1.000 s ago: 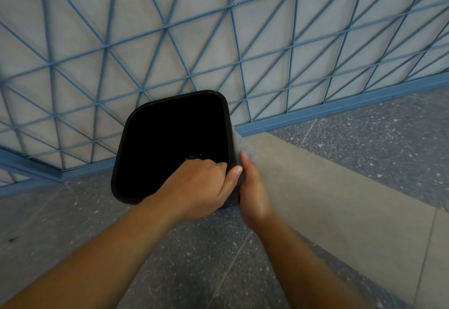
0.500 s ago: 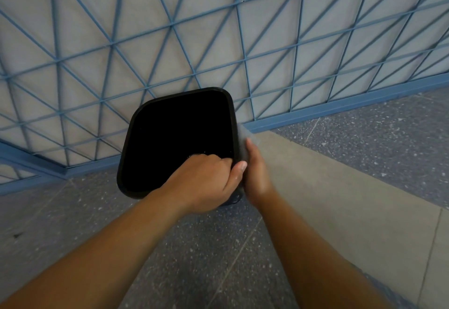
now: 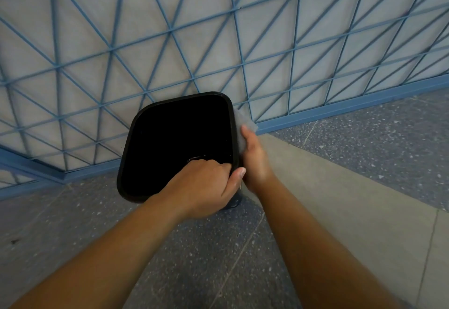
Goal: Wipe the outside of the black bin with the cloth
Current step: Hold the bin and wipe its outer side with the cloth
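Note:
A black bin [image 3: 136, 138] with a rounded square rim stands on the floor, seen from above, its inside dark. My left hand [image 3: 206, 187] grips the rim at the near right corner, fingers inside and thumb outside. My right hand [image 3: 255, 158] presses a grey cloth [image 3: 244, 119] flat against the bin's outer right wall, just below the rim. Only the cloth's top edge shows past my fingertips; the rest is hidden under the palm. The bin's outer walls are mostly hidden from this angle.
A pale wall panel with a blue criss-cross metal grid [image 3: 243, 65] rises right behind the bin, ending in a blue base rail [image 3: 340, 112]. The floor is speckled grey-blue terrazzo [image 3: 388, 143] with a plain grey strip [image 3: 340, 199] running to the right.
My right hand with the cloth has slid along the bin's right wall, away from me toward the far corner. My left hand keeps its grip on the rim.

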A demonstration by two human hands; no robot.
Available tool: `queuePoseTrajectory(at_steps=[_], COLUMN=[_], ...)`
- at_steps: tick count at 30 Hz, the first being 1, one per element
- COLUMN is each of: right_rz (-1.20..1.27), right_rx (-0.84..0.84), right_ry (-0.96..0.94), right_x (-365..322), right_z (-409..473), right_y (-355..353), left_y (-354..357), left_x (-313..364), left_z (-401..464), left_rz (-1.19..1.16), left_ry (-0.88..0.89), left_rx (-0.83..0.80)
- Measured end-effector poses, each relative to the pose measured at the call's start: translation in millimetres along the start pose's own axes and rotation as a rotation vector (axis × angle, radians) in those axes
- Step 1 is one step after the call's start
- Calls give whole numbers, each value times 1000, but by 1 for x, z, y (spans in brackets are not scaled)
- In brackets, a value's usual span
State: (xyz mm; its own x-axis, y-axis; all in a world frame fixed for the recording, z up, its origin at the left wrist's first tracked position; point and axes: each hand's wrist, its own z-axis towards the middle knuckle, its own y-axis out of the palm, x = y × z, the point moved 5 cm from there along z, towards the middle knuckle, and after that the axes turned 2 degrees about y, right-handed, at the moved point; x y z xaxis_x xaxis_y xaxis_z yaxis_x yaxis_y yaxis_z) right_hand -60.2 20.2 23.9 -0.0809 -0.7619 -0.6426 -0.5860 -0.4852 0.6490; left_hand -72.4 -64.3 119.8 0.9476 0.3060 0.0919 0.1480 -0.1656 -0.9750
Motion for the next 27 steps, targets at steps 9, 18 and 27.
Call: queuePoseTrajectory(at_steps=[9,18,27], right_rz=[-21,-86,-167], right_rx=[7,98,-32], right_ry=[4,56,-36], right_x=[-10,15,29], right_z=[3,-15,-34], right_y=[4,-14,-15], left_y=[1,1,2], left_x=[0,0,4], left_z=[0,-1,-7], left_rz=[-13,-4,61], left_ry=[-6,-17,11], left_rx=[-3,-6,7])
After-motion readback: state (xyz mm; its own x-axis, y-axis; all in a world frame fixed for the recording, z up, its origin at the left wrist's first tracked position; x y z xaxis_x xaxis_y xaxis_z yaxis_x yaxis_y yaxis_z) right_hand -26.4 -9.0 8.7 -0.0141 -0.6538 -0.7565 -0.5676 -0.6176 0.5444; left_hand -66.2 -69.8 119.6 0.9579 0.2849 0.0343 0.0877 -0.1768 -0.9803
